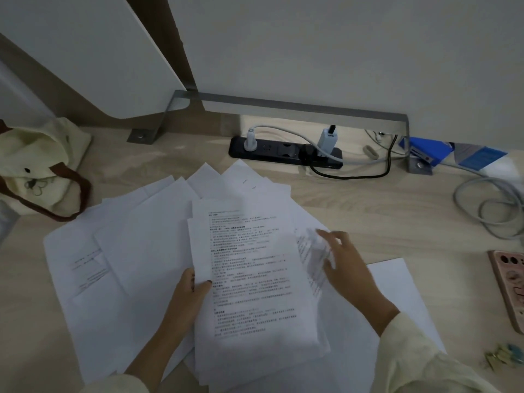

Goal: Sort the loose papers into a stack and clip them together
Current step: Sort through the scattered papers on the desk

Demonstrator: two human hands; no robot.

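Gathering is the step in hand. The left hand (pixel 192 290) grips the printed sheaf (pixel 255 279) by its left edge at centre frame, thumb on top and fingers curled under, holding it tilted above the wooden desk (pixel 397 217).

The right hand (pixel 346 262) reaches just right of the sheaf onto a red-printed sheet (pixel 307 252). Its fingers are lightly bent and touching the paper, but the blur there hides whether they pinch it, so I cannot tell.

Plenty remains: loose sheets (pixel 136 236) fan out across the left and upper middle of the frame, overlapping at all angles, and one more lies at lower right under the right forearm. By my reading the task is well short of halfway.

Next comes drawing that red-printed sheet onto the sheaf, then sweeping in the fan on the left and squaring the edges. The binder clips (pixel 503 355) sit untouched at the lower right edge, well apart from both hands.
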